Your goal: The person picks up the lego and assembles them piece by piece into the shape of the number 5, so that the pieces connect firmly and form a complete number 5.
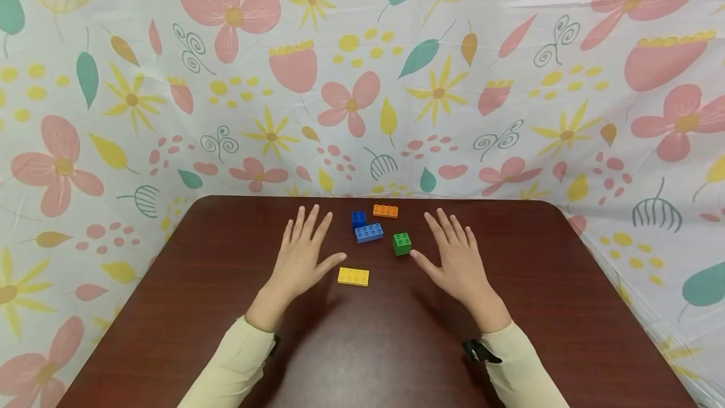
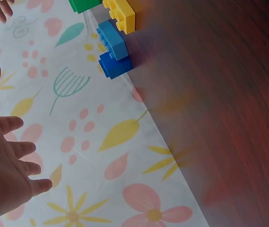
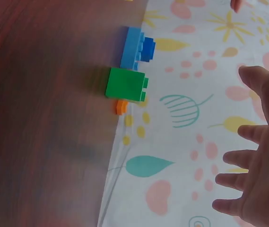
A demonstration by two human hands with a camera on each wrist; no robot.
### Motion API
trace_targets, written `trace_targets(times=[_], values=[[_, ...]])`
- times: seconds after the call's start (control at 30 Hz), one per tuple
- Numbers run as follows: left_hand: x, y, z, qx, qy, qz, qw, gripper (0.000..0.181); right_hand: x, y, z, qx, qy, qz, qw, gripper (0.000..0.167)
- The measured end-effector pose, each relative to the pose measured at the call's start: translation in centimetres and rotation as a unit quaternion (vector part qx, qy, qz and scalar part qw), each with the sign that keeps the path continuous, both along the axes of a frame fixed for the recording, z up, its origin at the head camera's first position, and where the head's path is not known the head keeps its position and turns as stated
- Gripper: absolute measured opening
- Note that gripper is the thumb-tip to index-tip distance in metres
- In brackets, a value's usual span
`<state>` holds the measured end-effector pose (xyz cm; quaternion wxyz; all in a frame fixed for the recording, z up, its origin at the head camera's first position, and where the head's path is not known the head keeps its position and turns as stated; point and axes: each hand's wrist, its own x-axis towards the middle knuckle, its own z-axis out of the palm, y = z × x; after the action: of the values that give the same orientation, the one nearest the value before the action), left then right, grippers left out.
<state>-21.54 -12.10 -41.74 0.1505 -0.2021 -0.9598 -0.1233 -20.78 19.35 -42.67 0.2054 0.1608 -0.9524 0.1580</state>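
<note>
"While both sleeves (image 1: 229, 361) come in from the bottom of the head view, how do the person's fingers stand?"

"Spread and straight. The left hand (image 1: 303, 260), left of centre, is released, its thumb near the yellow brick (image 1: 354, 277). The right hand (image 1: 457, 263), right of centre, is released too, its thumb pointing toward the green brick (image 1: 402, 243). Both wrist views show them apart from the bricks."

"Where do those lie?"

"Around the middle of the head frame, on the dark table (image 1: 362, 351). Yellow is lowest, green higher and to its right. The light blue brick (image 1: 369, 233) is up and left of green, the dark blue brick (image 1: 359, 218) just above it, the orange brick (image 1: 386, 211) topmost. Whether the two blues touch cannot be told."

"Any lettering?"

"The studs are too small to read, and the black wristband (image 1: 480, 351) at the right sleeve is partly covered."

"What is cut off?"

"The green brick, by the top of the left wrist view. In the right wrist view, green partly hides orange."
</note>
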Motion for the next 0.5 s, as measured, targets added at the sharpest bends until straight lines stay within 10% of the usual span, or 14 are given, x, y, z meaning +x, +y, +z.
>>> trace_targets(times=[0.5], values=[[-0.30,0.55,0.07,0.014,-0.026,-0.038,0.9988,0.080,-0.81,-0.28,-0.06,-0.008,-0.062,0.033,0.9975,0.078]])
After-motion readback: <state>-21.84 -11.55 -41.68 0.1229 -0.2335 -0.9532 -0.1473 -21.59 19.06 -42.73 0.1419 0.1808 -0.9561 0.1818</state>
